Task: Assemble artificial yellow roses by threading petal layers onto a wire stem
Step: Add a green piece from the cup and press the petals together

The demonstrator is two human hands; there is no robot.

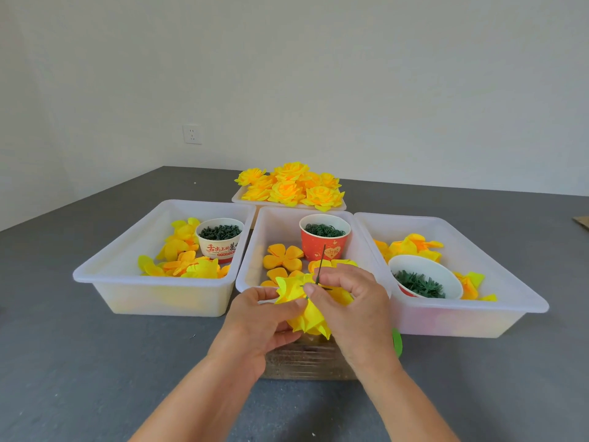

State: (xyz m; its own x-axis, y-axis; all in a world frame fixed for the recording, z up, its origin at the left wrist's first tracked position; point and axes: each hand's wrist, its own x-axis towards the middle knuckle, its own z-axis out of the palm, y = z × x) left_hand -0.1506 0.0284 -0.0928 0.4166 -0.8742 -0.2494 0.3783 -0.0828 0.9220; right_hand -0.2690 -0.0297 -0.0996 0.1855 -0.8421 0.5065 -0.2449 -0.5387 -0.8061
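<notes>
So the whole setup sits on a dark grey desk (95, 346) that runs back to a plain white wall. Biggest things on it are three white plastic bins in a row across the middle. The left bin (105, 269) has loose yellow petal pieces (181, 250) piled along its near and left sides, plus a white paper cup (220, 239) with red lettering, full of small dark green bits, toward its far right corner. The middle bin (271, 221) holds flat orange-yellow petal layers (282, 256) on its floor and a red paper cup (323, 239) of dark green rings at the far side. The right bin (478, 231) has more petals along its far and right edges and a white bowl (424, 275) of green star-shaped pieces near its front left corner.

Behind the middle bin, toward the desk's far edge, a shallow white tray (237, 197) is heaped with finished yellow roses (291, 185).

Up front, just over the near rim of the middle bin, both hands work one half-built rose (310, 317). The left hand (258, 320) has its thumb and fingers curled round the bright yellow petals from the left. The right hand (350, 298) pinches the thin dark green wire stem (321, 263) between thumb and forefinger, and the stem pokes up and away out of the petals. Under the hands there's a brownish cardboard piece (306, 362) on the desk, and a small green thing (396, 341) peeks out beside the right wrist, can't tell what it is.
</notes>
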